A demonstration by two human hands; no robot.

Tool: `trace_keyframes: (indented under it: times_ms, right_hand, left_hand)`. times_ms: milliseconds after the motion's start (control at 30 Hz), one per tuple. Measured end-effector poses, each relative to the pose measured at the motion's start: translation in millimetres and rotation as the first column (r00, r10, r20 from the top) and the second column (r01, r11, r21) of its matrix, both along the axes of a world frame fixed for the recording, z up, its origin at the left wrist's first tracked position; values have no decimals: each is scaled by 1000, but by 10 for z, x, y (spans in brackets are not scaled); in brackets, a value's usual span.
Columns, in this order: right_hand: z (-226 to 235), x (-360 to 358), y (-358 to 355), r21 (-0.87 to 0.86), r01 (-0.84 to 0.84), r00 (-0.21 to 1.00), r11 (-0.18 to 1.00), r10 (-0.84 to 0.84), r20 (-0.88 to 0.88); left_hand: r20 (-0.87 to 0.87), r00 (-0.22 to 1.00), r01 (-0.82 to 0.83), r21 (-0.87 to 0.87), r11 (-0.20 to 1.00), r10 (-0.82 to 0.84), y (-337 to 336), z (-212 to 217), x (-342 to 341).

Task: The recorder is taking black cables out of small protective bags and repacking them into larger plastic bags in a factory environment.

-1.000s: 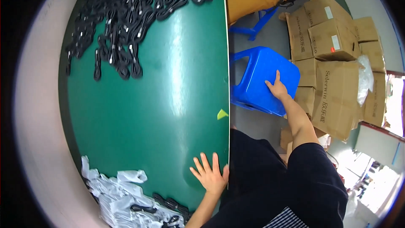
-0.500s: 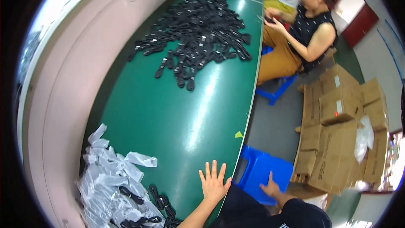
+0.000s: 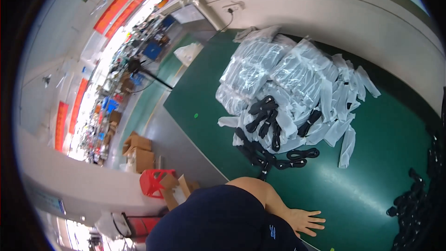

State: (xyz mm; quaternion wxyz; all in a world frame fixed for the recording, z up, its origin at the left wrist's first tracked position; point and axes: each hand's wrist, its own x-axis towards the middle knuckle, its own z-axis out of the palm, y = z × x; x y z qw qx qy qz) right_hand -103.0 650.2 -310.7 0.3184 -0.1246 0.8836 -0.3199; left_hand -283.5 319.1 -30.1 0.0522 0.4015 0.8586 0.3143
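Observation:
My left hand (image 3: 306, 221) rests flat on the green table (image 3: 367, 153), palm down with fingers spread, holding nothing. My right hand is out of sight. Beyond the left hand, coiled black cables (image 3: 262, 151) lie at the edge of a heap of frosted plastic bags (image 3: 297, 88). A few more coils sit on top of the bags. Clear plastic-wrapped bundles (image 3: 253, 67) form the far side of that heap. A second pile of black cables (image 3: 413, 204) is partly visible at the right rim.
A pale wall (image 3: 371, 28) with a socket (image 3: 233, 7) runs behind the table. Left of the table's edge are a red stool (image 3: 155, 182), cardboard boxes (image 3: 139, 153) and a black fan-like stand (image 3: 134, 66). A white bag (image 3: 188, 53) is near the far corner.
My view has swung far to the left, bringing the bag heap to the middle. The co-worker, blue stool and my right hand have left the picture. My left hand stays spread on the table.

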Motion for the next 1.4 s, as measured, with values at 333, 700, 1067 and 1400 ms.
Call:
trace_keyframes:
  times_ms: [333, 700, 1067, 1400]
  right_hand:
    - [-119, -108, 240, -48, -221, 962, 974, 226, 156]
    - [-148, 29, 196, 0, -393, 894, 919, 383, 233]
    - [-78, 332, -144, 5, -356, 877, 935, 332, 347]
    - [-134, 486, -275, 19, -380, 832, 925, 333, 444]
  left_hand:
    - [141, 988, 51, 46, 998, -57, -37, 120, -161]
    - [-147, 988, -30, 99, 995, 44, 62, -214, -30]
    - [87, 995, 45, 19, 999, -47, 12, 79, -109]
    - [13, 1000, -6, 1, 1000, 6, -17, 14, -55]
